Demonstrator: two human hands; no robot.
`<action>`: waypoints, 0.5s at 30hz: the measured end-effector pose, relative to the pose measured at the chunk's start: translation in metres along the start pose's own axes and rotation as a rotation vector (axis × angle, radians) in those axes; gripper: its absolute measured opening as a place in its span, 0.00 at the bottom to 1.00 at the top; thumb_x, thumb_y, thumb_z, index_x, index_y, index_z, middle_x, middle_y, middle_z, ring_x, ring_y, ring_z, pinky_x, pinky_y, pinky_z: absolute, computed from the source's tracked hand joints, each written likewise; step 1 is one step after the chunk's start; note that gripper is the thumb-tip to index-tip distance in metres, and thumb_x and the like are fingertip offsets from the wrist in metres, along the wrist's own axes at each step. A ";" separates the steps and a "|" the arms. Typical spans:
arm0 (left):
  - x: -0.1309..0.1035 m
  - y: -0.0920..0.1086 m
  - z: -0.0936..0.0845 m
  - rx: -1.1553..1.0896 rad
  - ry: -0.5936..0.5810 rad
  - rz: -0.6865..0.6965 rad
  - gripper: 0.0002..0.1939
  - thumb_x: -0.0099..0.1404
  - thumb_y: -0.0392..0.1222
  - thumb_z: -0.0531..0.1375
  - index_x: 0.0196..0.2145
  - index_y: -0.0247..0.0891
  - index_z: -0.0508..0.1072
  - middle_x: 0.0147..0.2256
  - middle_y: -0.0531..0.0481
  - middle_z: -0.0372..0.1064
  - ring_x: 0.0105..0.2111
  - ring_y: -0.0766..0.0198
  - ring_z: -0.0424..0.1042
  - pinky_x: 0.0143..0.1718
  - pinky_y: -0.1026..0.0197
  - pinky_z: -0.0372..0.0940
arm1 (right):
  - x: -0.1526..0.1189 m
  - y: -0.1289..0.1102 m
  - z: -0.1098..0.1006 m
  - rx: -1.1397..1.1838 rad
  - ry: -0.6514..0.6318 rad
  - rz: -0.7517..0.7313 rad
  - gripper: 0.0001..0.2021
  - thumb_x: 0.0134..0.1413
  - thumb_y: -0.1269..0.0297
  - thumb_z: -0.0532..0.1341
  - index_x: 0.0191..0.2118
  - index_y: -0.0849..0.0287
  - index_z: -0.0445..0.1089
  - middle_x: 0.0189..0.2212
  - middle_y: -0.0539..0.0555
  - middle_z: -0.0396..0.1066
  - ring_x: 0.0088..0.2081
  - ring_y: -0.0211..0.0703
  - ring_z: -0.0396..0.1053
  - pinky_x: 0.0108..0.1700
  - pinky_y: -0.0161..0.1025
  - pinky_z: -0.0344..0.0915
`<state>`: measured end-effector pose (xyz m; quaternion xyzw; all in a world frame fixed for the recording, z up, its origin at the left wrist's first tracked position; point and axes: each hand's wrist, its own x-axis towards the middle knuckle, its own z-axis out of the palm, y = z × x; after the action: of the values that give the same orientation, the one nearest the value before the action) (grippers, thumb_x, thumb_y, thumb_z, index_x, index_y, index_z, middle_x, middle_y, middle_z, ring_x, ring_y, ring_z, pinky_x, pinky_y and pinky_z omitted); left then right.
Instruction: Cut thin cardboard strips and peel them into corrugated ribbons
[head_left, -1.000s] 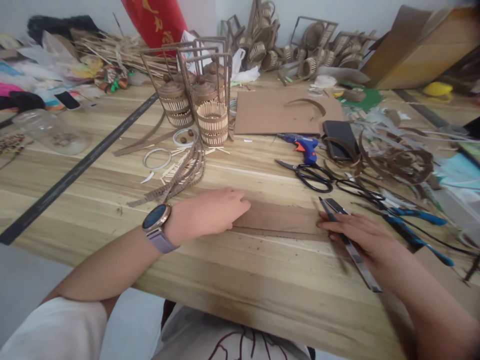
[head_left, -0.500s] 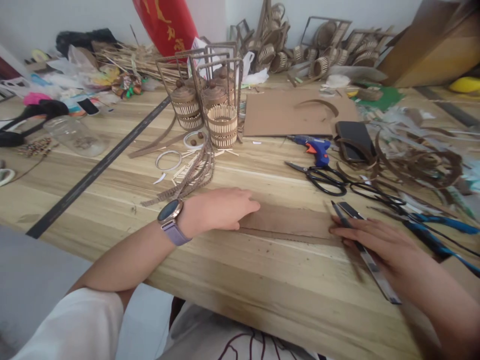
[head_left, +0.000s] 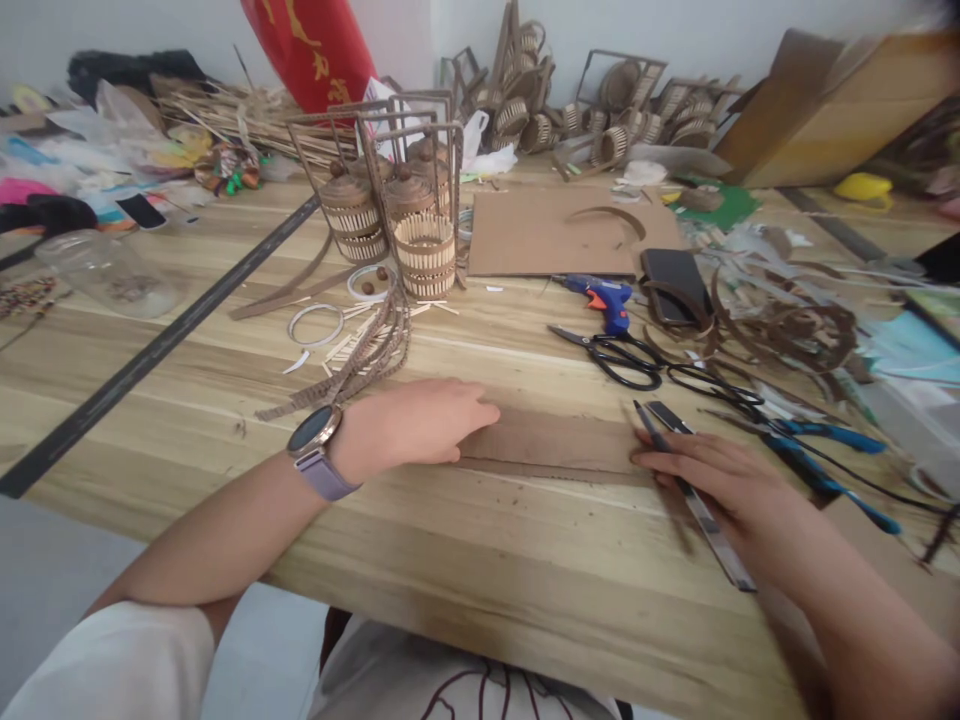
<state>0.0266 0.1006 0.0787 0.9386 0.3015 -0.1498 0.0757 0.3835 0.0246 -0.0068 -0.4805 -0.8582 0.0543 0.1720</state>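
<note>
A: Containers, left to right?

B: One clear jar (head_left: 86, 262), left, well back from the near edge of the surface (head_left: 420, 560); small pieces (head_left: 139, 290) inside, kind unclear. Lidded slatted baskets (head_left: 351, 222), contents hidden. One white ring (head_left: 351, 284), two brown beads (head_left: 382, 273) within. One open slatted basket (head_left: 424, 268), interior unclear. One cardboard box (head_left: 855, 110), right, toward the far edge; contents hidden.

A: And the worked piece?

B: Left hand (head_left: 416, 420): palm down over the strip's left end; cannot tell whether it grips. Cardboard strip (head_left: 555, 440): near the near edge, long axis left to right, roughly along that edge. Right hand (head_left: 720, 475): well apart from the left, closed around a slim tool (head_left: 714, 537), fingertips at the strip's right end. Tool: slanting, dark tip toward the far edge, silvery end toward the near.
</note>
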 end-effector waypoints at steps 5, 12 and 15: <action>0.001 0.000 0.005 -0.016 0.013 -0.001 0.15 0.60 0.35 0.67 0.45 0.37 0.71 0.46 0.45 0.71 0.46 0.52 0.72 0.44 0.55 0.66 | 0.003 -0.005 -0.003 -0.043 -0.013 -0.015 0.17 0.65 0.66 0.50 0.49 0.49 0.75 0.51 0.58 0.75 0.54 0.52 0.71 0.54 0.53 0.68; 0.000 0.000 0.009 -0.059 0.022 0.000 0.25 0.61 0.33 0.65 0.55 0.42 0.69 0.46 0.46 0.71 0.45 0.52 0.72 0.44 0.55 0.66 | 0.010 -0.015 -0.010 -0.058 0.014 -0.053 0.16 0.64 0.69 0.51 0.48 0.52 0.75 0.49 0.57 0.76 0.51 0.51 0.73 0.50 0.51 0.71; 0.000 0.002 0.006 -0.064 -0.009 -0.011 0.29 0.62 0.32 0.64 0.60 0.45 0.66 0.47 0.45 0.71 0.44 0.53 0.72 0.42 0.56 0.66 | 0.012 -0.018 -0.013 -0.065 0.008 -0.059 0.16 0.64 0.70 0.51 0.48 0.54 0.74 0.48 0.58 0.77 0.50 0.51 0.74 0.49 0.50 0.72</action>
<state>0.0261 0.0979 0.0729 0.9334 0.3109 -0.1447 0.1060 0.3674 0.0244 0.0129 -0.4606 -0.8726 0.0193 0.1615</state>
